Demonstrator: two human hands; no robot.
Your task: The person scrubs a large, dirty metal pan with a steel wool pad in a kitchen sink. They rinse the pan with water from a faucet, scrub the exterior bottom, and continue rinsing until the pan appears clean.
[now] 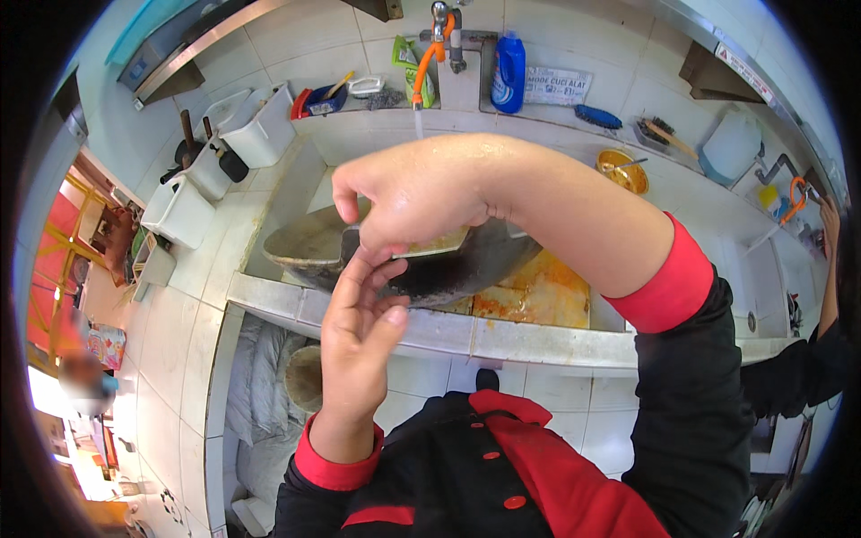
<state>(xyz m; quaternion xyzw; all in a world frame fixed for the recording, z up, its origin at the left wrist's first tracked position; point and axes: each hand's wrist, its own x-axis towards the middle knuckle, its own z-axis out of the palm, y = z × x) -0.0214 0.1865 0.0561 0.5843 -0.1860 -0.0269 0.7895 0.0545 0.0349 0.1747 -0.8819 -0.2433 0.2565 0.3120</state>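
A large blackened wok (pixel 448 276) rests in the tiled sink, tilted so its dark outside faces me. My right hand (pixel 417 193) reaches across above it, wrist bent and fingers curled down, wet-looking. A dark flat piece (pixel 350 242) shows at its fingertips by the wok's rim; I cannot tell whether it belongs to the wok. Below, my left hand (pixel 359 318) is palm up with the thumb apart, its half-bent fingertips meeting the right hand's fingers. Water runs from an orange hose (pixel 419 94) behind my right hand.
Orange-brown residue covers the sink floor (pixel 538 291). Along the back ledge stand a blue bottle (pixel 508 73), a blue brush (pixel 598 117) and a yellow bowl (pixel 622 170). White bins (pixel 258 130) line the left counter. Another person's arm (pixel 830 260) is at the right, near a second tap.
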